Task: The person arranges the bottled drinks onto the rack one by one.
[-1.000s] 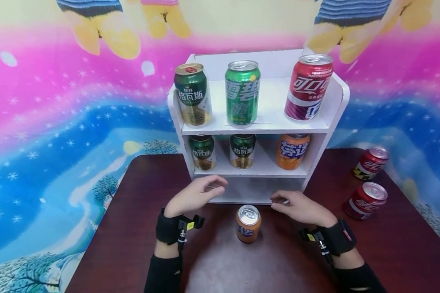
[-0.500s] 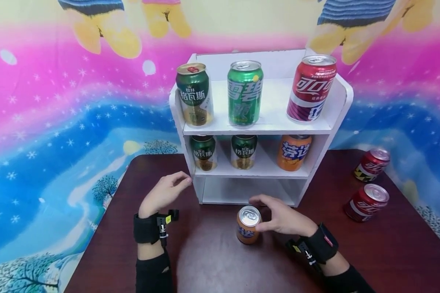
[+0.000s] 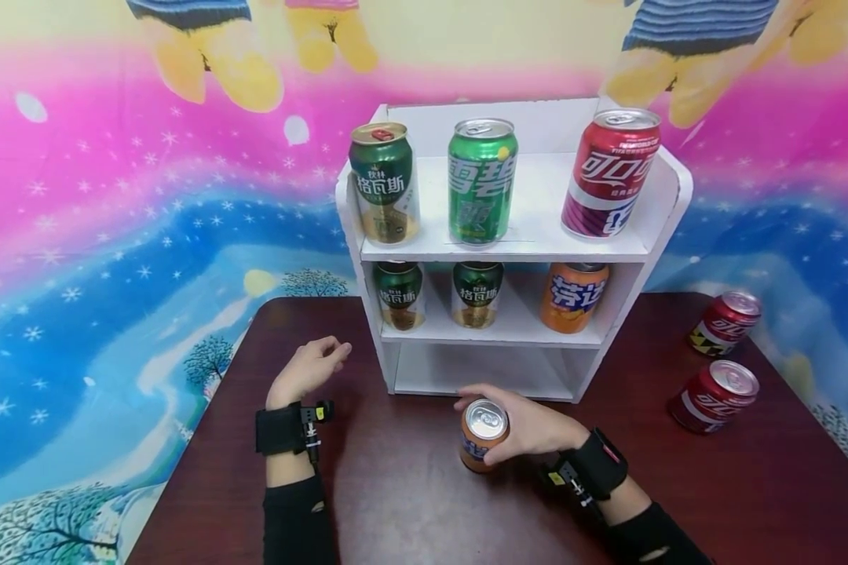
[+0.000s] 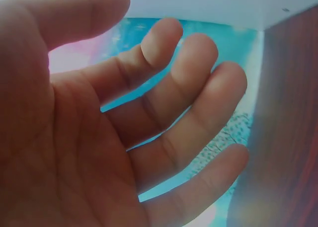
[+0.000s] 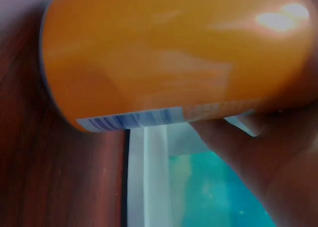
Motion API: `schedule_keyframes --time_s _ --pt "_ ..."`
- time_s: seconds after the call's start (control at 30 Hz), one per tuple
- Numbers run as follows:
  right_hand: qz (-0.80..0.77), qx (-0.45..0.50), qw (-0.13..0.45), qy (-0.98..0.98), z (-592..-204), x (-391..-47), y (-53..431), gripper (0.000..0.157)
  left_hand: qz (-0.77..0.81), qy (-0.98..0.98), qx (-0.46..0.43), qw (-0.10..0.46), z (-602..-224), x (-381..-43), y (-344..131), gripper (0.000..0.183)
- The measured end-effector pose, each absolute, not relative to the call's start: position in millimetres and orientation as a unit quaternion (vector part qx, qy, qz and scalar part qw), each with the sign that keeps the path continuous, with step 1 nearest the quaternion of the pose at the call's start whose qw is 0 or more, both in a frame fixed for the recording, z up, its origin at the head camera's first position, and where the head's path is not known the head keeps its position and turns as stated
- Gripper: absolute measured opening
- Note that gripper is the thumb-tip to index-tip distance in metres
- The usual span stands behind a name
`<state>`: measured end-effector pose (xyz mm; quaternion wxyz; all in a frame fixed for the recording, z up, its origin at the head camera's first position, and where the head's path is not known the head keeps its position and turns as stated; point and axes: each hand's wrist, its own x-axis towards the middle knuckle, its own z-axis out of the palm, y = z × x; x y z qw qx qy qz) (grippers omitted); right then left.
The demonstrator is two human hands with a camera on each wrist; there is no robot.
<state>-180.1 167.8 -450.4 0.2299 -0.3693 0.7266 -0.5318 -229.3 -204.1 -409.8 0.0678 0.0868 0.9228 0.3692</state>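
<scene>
An orange soda can with a silver lid stands upright on the dark table in front of the shelf. My right hand grips it from the right, thumb on the near side and fingers curled behind. In the right wrist view, the can fills the upper part, its barcode facing the camera and its base at the wood. My left hand hovers over the table left of the shelf, holding nothing. Its fingers are spread and loosely bent in the left wrist view, with the palm facing the camera.
A white shelf stands at the back. On its top tier are a dark green kvass can, a green can and a red can. The middle tier holds two kvass cans and an orange can. Two red cans stand right.
My right hand has moved left from beside the can and closed round it. My left hand has drawn away to the left from the shelf front. The can stays in place.
</scene>
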Motion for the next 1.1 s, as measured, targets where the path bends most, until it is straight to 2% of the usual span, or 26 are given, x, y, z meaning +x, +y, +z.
schedule_keyframes --time_s 0.1,0.33,0.5,0.73,0.83,1.1 --pt "-0.528 -0.367 0.238 0.728 -453.0 -182.4 169.7 0.086 0.367 0.924 0.081 0.068 -414.1 -232.8 -201.8 0.036" --pt "-0.481 -0.372 0.189 0.771 -456.2 -182.8 168.8 0.064 0.351 0.932 0.064 0.061 -423.3 -239.8 -198.7 0.038" --pt "-0.47 -0.358 0.165 0.79 -454.6 -178.9 166.3 0.062 0.342 0.936 0.059 0.064 -427.7 -241.9 -193.7 0.037" --pt "-0.476 -0.325 0.142 0.805 -426.8 -163.5 153.5 0.058 0.327 0.941 0.046 0.07 -432.4 -242.0 -194.8 0.037" --pt "-0.479 -0.314 0.124 0.81 -437.1 -167.4 154.2 0.058 0.329 0.941 0.044 0.069 -431.3 -239.8 -196.5 0.037" --pt "-0.47 -0.277 0.011 0.838 -443.2 -176.9 153.3 0.058 0.332 0.94 0.042 0.063 -430.9 -238.6 -202.2 0.039"
